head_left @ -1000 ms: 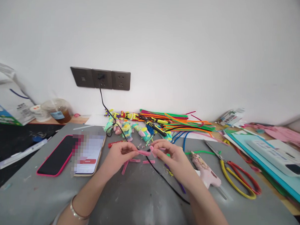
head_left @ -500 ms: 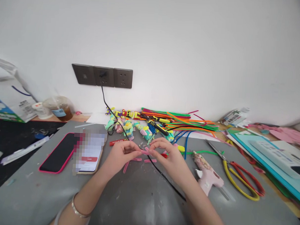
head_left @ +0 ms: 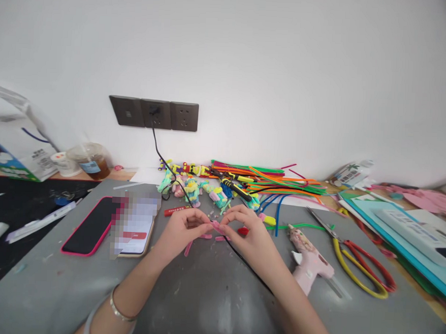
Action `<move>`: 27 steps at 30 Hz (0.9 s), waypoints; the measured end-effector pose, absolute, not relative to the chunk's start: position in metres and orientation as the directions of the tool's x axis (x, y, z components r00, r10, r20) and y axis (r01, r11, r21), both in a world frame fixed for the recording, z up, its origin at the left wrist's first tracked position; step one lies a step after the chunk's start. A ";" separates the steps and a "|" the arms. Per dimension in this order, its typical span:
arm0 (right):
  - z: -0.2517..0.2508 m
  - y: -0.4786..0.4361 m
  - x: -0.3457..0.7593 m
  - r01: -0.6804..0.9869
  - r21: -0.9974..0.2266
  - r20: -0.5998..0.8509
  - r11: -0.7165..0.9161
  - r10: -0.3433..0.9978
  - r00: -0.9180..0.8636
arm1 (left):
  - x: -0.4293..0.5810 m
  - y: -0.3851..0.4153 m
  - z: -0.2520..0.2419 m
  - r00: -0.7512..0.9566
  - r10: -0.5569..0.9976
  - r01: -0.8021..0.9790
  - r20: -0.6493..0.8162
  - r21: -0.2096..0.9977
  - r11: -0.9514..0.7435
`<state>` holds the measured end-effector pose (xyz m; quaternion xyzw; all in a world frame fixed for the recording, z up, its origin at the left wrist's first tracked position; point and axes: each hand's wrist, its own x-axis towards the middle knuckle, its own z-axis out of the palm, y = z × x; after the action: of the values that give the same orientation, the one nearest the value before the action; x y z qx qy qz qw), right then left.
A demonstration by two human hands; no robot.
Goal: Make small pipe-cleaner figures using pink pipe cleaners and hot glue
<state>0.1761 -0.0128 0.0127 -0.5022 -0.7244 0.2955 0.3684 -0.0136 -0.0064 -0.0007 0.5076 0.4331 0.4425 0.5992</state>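
Observation:
A small pink pipe-cleaner piece [head_left: 216, 226] is pinched between the fingertips of my left hand [head_left: 186, 232] and my right hand [head_left: 244, 229], above the middle of the grey mat. Both hands are closed on it, one at each end. Further short pink pieces [head_left: 189, 247] lie on the mat under and beside the hands. Behind the fingers sit several small figures of coloured pipe cleaner [head_left: 216, 195]. A black cable [head_left: 253, 272] passes beneath my right hand. The pink glue gun [head_left: 310, 264] lies to the right of my right hand.
Two phones, one black with a pink edge [head_left: 89, 227] and one lit [head_left: 137, 232], lie left. Scissors [head_left: 362, 266] rest at the right, near blue folders [head_left: 400, 239]. Pliers [head_left: 237, 190] and pipe-cleaner bundles [head_left: 281, 179] lie behind. A drink cup [head_left: 93, 162] stands back left.
The fingertips have come slightly closer together around the pink piece, which now looks more bunched. The whole view has shifted a little, so things appear slightly further right.

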 end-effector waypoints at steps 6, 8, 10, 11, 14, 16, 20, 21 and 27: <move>0.014 -0.016 0.174 0.578 -0.740 0.253 0.344 0.938 -0.235 | -0.013 -0.007 0.000 0.241 0.967 -0.103 -0.078 0.989 0.105; 0.015 -0.018 0.172 0.619 -0.707 0.261 0.342 0.940 -0.221 | -0.013 -0.007 0.000 0.244 0.967 -0.101 -0.073 0.990 0.100; 0.015 -0.020 0.171 0.657 -0.673 0.276 0.339 0.940 -0.202 | -0.014 -0.007 0.000 0.242 0.968 -0.090 -0.070 0.991 0.094; 0.015 -0.021 0.170 0.671 -0.658 0.284 0.340 0.938 -0.197 | -0.014 -0.007 -0.001 0.242 0.968 -0.083 -0.070 0.992 0.092; 0.016 -0.022 0.169 0.699 -0.626 0.297 0.346 0.934 -0.197 | -0.014 -0.007 -0.002 0.241 0.968 -0.071 -0.064 0.994 0.083; 0.016 -0.023 0.169 0.708 -0.615 0.296 0.347 0.934 -0.200 | -0.013 -0.007 -0.003 0.239 0.970 -0.071 -0.054 0.995 0.073; 0.016 -0.024 0.168 0.713 -0.610 0.304 0.347 0.933 -0.194 | -0.013 -0.007 -0.004 0.237 0.970 -0.064 -0.049 0.996 0.066; 0.016 -0.024 0.168 0.714 -0.608 0.311 0.349 0.931 -0.190 | -0.013 -0.007 -0.004 0.236 0.971 -0.062 -0.046 0.996 0.062; 0.018 -0.022 0.170 0.667 -0.656 0.329 0.354 0.929 -0.169 | -0.013 -0.008 -0.004 0.245 0.969 -0.067 -0.027 0.997 0.045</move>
<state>0.1699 -0.0220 0.0176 -0.5376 -0.7420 0.1846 0.3554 -0.0127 -0.0076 -0.0042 0.5301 0.4253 0.4436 0.5843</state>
